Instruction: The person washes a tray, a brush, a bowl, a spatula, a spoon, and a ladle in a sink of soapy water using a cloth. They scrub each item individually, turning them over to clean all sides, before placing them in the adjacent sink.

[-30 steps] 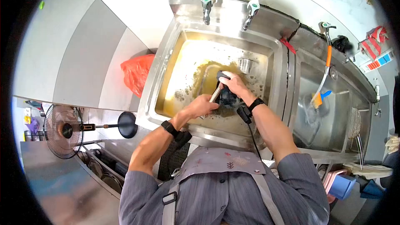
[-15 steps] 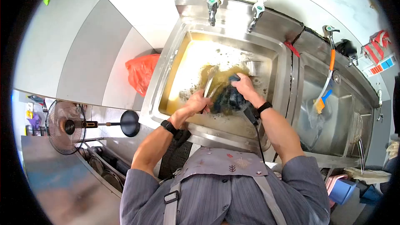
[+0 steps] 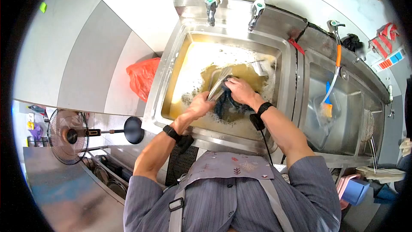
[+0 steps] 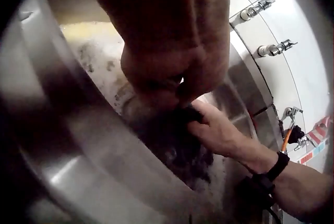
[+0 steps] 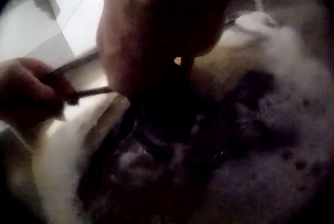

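Observation:
In the head view, my left hand point(image 3: 199, 105) grips a pair of metal tongs point(image 3: 219, 83) by one end, over murky, foamy water in a steel sink point(image 3: 223, 139). My right hand point(image 3: 242, 91) pinches a dark wet cloth point(image 3: 228, 104) against the tongs' far part; the rest of the cloth trails down into the water. Two thin metal arms of the tongs point(image 5: 93, 92) stretch from the left hand toward the right hand in the right wrist view. The left wrist view shows the cloth point(image 4: 175, 146) bunched below both hands, with the left fingertips in shadow.
A small metal container point(image 3: 259, 68) sits in the water toward the back right. Two taps point(image 3: 211, 10) overhang the sink's rear edge. In the neighbouring sink point(image 3: 356, 120) are a hose point(image 3: 334, 83) and a blue-and-orange tool point(image 3: 328, 101). A red plastic bag point(image 3: 143, 78) lies left.
The right hand and cloth were drawn away from the tongs half a second ago; now they are back against them. The tongs tilt more to the right, and the small metal container has tipped.

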Demonstrator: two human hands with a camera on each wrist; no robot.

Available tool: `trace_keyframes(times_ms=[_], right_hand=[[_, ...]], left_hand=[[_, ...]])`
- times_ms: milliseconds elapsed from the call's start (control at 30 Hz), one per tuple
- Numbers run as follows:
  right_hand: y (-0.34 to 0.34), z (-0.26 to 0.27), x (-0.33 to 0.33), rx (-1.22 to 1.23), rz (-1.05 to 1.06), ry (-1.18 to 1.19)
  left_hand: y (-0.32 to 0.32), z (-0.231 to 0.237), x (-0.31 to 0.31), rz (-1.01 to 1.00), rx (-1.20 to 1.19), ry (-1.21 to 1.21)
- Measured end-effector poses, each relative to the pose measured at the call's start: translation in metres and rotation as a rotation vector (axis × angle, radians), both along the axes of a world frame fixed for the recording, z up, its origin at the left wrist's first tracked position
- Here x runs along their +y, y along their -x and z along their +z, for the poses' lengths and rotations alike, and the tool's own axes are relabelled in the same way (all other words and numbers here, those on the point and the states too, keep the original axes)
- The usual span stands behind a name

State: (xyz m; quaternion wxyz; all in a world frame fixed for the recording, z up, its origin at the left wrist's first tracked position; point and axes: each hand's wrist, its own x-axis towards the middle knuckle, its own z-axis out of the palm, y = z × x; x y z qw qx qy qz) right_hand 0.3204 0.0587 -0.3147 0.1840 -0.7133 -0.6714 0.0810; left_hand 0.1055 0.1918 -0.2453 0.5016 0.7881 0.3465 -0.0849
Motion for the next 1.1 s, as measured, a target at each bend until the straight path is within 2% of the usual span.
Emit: trace_keyframes(times_ms=[67,133,167,200,233,267,333,367,400,467,500,533,567,600,633,667,700,767,833,967,1033,1067,1100], right_hand=[[-0.010,0.007,-0.003,0.042,-0.031,0.085],[-0.018,0.020,-0.002,-0.039,-0.234,0.501],[-0.021,0.023,-0.001,-0.040,-0.229,0.500],[-0.027,0.021,0.000,0.060,-0.294,0.534],[-0.031,0.020,0.000,0.159,-0.361,0.566],[-0.034,0.020,-0.001,0.155,-0.360,0.561],[-0.034,0.023,-0.004,0.777,-0.792,0.340],[-0.031,0.023,-0.005,0.891,-0.876,0.208],[-0.025,0.032,-0.008,0.891,-0.875,0.206],[-0.012,0.061,-0.012,1.053,-0.744,-0.050],[-0.017,0.021,-0.010,0.907,-0.602,-0.177],[-0.004,0.035,-0.013,0.967,-0.484,-0.214],[0.012,0.049,-0.015,0.838,-0.415,-0.305],[0.027,0.055,-0.016,0.710,-0.345,-0.391],[0.037,0.054,-0.016,0.578,-0.269,-0.398],[0.046,0.054,-0.017,0.448,-0.194,-0.402],[0.052,0.056,-0.016,0.328,-0.160,-0.351],[0.049,0.045,-0.011,0.256,-0.207,-0.350],[0.035,0.030,-0.001,0.223,-0.283,-0.332],[0.016,0.020,0.012,0.356,-0.378,-0.395],[0.006,0.014,0.015,0.741,-0.443,-0.370],[-0.002,0.012,0.018,0.731,-0.438,-0.356],[-0.010,0.004,0.019,0.694,-0.536,-0.272]], left_hand=[[0.007,0.018,0.000,-0.015,0.019,-0.005],[0.014,0.031,0.006,-0.025,0.021,0.069],[0.017,0.035,0.008,-0.041,0.019,0.146],[0.019,0.035,0.011,-0.040,0.018,0.144],[0.019,0.035,0.013,0.069,-0.073,0.308],[0.018,0.035,0.016,0.179,-0.167,0.471],[0.015,0.037,0.018,0.173,-0.163,0.480],[0.014,0.029,0.015,0.211,-0.185,0.474],[0.013,0.020,0.012,0.247,-0.205,0.470],[0.007,0.014,0.005,0.286,-0.186,0.457],[0.003,0.014,0.000,0.343,-0.183,0.558],[-0.001,0.012,-0.003,0.399,-0.177,0.659],[-0.004,0.011,-0.004,0.394,-0.173,0.660],[-0.007,0.008,-0.004,0.424,-0.200,0.806],[-0.009,0.003,-0.003,0.451,-0.228,0.950],[-0.010,-0.001,-0.003,0.447,-0.223,0.948],[-0.010,-0.006,-0.002,0.438,-0.237,1.062],[-0.007,-0.016,-0.002,0.420,-0.266,1.288],[-0.002,-0.010,-0.005,0.431,-0.242,1.340],[0.002,-0.007,-0.008,0.398,-0.252,1.441],[0.002,-0.010,-0.006,0.377,-0.270,1.447],[0.003,-0.012,-0.006,0.392,-0.255,1.426],[0.002,-0.012,-0.005,0.403,-0.241,1.403]])
